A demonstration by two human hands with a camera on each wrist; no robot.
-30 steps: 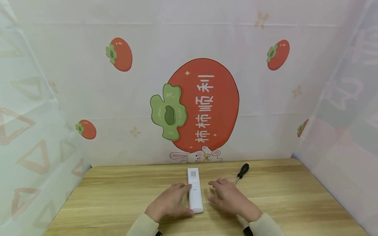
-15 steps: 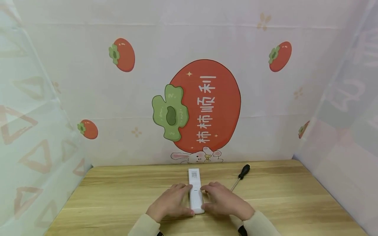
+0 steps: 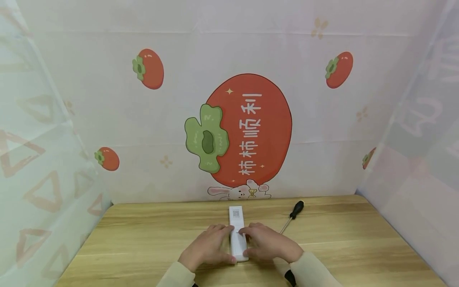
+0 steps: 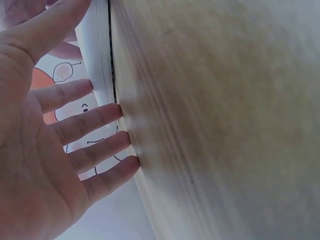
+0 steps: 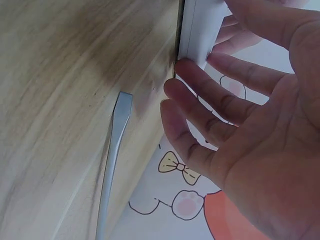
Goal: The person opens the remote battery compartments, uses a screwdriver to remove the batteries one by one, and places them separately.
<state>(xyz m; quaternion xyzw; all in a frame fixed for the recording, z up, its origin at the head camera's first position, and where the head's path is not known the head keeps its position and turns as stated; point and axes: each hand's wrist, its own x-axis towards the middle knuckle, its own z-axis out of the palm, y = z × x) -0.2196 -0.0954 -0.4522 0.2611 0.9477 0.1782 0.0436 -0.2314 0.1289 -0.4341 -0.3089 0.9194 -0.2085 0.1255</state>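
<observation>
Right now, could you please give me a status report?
Left hand and right hand touching white device; it lies on table; screwdriver to its right, apart.

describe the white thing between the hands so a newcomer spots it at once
Find the big red fruit print, then drop to the wooden table below it. Between the left hand and right hand lies a long white device with a square printed code near its far end. It is broad, unlike the slim black-handled screwdriver to its right.
</observation>
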